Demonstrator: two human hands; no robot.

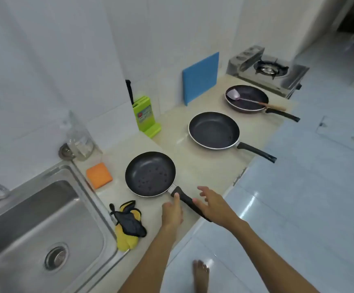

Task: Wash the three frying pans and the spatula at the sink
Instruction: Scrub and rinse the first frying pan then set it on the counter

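Three frying pans sit in a row along the counter (195, 166), all with their black handles pointing toward its front edge. The nearest pan (150, 174) lies by the sink end, dark specks scattered over its inside. The middle pan (213, 130) sits at mid-counter, its handle sticking out past the front edge. The farthest pan (247, 98) lies toward the far end, just before the single-burner gas stove (267, 68). One spatula (248, 100) rests across this farthest pan, metal blade inside at the back rim, wooden grip over the front rim.

Both hands are at the nearest pan's handle. The left hand (172, 212) has its forefinger stretched out straight to the handle's root, the other fingers tucked under. The right hand (212, 206) hovers over the handle's middle with fingers spread wide, not closed round it.

One steel sink (83, 182) is set into the counter's near end. Between it and the nearest pan lie one orange sponge (99, 175) toward the back and one yellow-and-black glove (128, 225) at the front edge. Along the back edge stand one glass jar (80, 142), one green knife block (145, 115) holding one black-handled knife (129, 89), and one blue cutting board (200, 78) leaning on the wall. One bare foot (201, 269) shows on the floor.
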